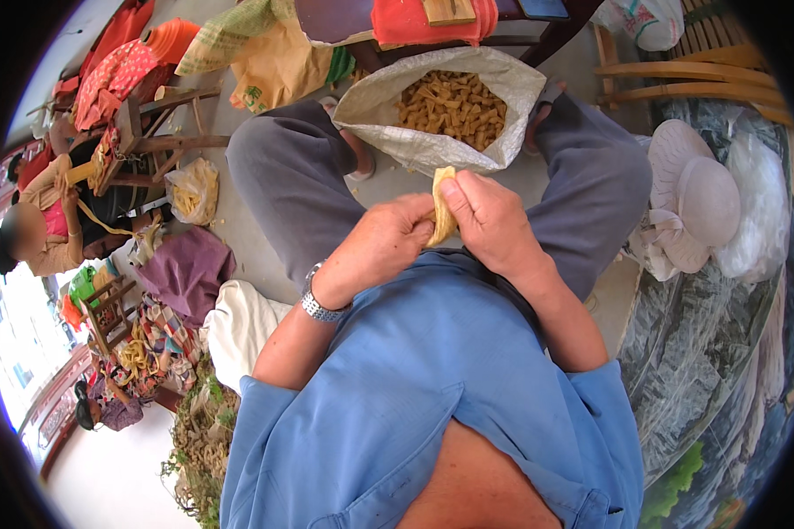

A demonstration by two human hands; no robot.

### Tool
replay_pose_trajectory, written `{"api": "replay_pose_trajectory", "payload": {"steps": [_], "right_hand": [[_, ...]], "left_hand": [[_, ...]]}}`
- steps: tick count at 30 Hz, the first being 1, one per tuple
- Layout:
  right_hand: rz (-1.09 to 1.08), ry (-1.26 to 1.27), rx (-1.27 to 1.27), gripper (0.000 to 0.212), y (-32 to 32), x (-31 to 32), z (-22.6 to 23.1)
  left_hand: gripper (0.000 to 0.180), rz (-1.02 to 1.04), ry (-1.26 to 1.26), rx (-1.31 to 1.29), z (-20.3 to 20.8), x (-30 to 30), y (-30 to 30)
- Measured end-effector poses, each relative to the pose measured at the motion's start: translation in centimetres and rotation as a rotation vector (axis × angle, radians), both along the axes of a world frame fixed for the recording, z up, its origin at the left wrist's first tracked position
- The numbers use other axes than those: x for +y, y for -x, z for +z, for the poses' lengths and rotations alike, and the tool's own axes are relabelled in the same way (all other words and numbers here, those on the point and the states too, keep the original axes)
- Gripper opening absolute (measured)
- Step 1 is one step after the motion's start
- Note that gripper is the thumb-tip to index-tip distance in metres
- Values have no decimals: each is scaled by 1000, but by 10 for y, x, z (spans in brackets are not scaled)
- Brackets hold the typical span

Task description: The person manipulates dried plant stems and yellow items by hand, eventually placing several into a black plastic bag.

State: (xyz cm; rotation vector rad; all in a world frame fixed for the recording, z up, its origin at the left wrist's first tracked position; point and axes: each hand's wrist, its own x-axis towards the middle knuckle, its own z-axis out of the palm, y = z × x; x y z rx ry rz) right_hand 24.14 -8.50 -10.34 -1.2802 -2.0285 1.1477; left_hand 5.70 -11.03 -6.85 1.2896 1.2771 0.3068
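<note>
A pale yellow strip (444, 210), bent or folded, is pinched upright between my two hands, just above my lap. My left hand (386, 234) has its fingers closed on its lower left side. On the other side, the thumb and fingers of my right hand (496, 222) press the strip near its top. What it is made of cannot be told. Right beyond my hands, between my knees, a white woven sack (375, 115) stands with its mouth spread wide. Inside lie many short yellow-brown pieces (453, 108).
A dark table (331, 19) bearing a red cloth (397, 22) stands beyond the sack. To the right are a pale sun hat (710, 196) and plastic-covered sheeting (697, 353). A person (44, 216) at left handles a long yellow strip beside a wooden bench (172, 143).
</note>
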Motion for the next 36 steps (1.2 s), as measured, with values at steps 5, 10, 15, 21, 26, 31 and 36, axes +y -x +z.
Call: {"api": "replay_pose_trajectory", "payload": {"steps": [5,10,15,21,26,31,36], "right_hand": [[-124,733,454,30,-6,-9,-16],[21,1335,657,29,-13,-2,-17],[26,1309,565,28,-19,-1,-33],[-25,388,146,32,-5,0,9],[-135,645,606,27,-8,10,0],[-130,1009,788,24,-13,13,-4],[-89,1233,1017,26,-9,8,-14]], "left_hand": [[19,6,-337,35,-5,-4,0],[27,-42,-416,-43,-11,-2,6],[24,-51,-251,-48,-16,3,3],[21,228,-20,-247,-21,7,6],[25,500,293,-675,-8,12,5],[15,488,12,-178,-8,9,-3],[13,492,-35,-117,-11,-1,-2]]}}
